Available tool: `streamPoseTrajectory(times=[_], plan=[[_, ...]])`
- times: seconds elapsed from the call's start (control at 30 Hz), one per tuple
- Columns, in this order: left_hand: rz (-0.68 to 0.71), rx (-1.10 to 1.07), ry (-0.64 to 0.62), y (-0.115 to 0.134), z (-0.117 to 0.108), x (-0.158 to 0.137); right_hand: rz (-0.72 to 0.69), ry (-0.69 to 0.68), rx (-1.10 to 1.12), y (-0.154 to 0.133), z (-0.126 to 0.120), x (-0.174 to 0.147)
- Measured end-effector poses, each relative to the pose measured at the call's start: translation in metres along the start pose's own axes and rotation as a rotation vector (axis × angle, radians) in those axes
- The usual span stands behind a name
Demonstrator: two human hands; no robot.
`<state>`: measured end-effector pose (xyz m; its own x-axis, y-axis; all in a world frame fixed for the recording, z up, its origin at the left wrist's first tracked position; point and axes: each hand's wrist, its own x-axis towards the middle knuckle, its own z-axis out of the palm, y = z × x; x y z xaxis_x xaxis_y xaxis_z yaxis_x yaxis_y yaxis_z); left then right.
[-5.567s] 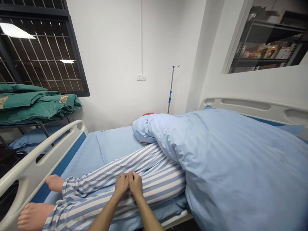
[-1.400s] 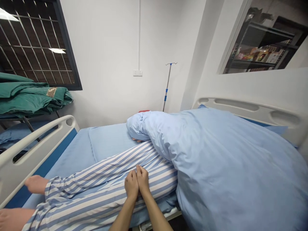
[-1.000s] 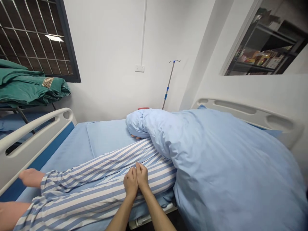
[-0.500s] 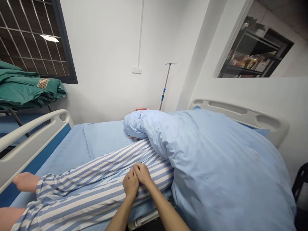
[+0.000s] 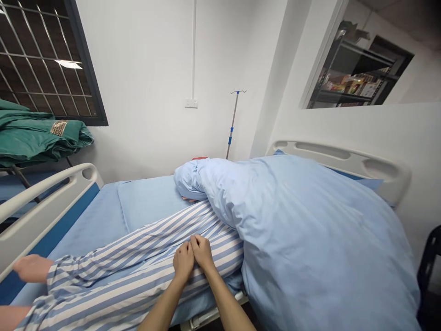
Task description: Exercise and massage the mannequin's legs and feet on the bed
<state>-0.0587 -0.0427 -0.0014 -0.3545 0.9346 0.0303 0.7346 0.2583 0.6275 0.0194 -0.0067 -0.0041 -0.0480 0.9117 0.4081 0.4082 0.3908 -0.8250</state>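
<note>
My left hand (image 5: 183,260) and my right hand (image 5: 202,253) are side by side, knuckles touching, over the thigh of a person lying on the bed. Both are closed with the fingers curled under, so whatever is inside them, if anything, is hidden. Beneath them are blue-and-white striped trousers (image 5: 113,292), covering both legs. The bare feet (image 5: 32,268) point toward the left end of the bed. A light blue quilt (image 5: 303,230) is bunched over the person's upper body, just right of my hands.
The bed has a footboard (image 5: 81,177) at left and a headboard (image 5: 347,154) at right. An IV pole (image 5: 233,120) stands behind it by the wall. Folded green cloth (image 5: 41,138) lies at far left. A black object (image 5: 430,271) is at the right edge.
My view has shifted slightly, so the scene sits a little differently in the frame. Both hands stay closed together over the thigh, and the quilt and legs look unchanged.
</note>
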Motion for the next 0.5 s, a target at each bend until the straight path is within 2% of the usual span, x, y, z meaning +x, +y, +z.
streamPoseTrajectory(times=[0.13,0.3,0.4,0.5], plan=[[0.072,-0.221,0.020,0.016,-0.007,0.012,0.056,0.011,0.133,0.005,-0.002,0.004],[0.006,-0.487,0.123,0.041,-0.001,0.021,0.135,0.035,0.280,0.008,-0.007,0.011],[-0.008,-0.472,0.147,0.040,0.011,0.020,0.156,0.042,0.304,0.007,-0.009,0.009],[0.062,-0.305,0.151,0.031,0.022,0.016,0.141,0.073,0.295,0.004,-0.010,0.006]])
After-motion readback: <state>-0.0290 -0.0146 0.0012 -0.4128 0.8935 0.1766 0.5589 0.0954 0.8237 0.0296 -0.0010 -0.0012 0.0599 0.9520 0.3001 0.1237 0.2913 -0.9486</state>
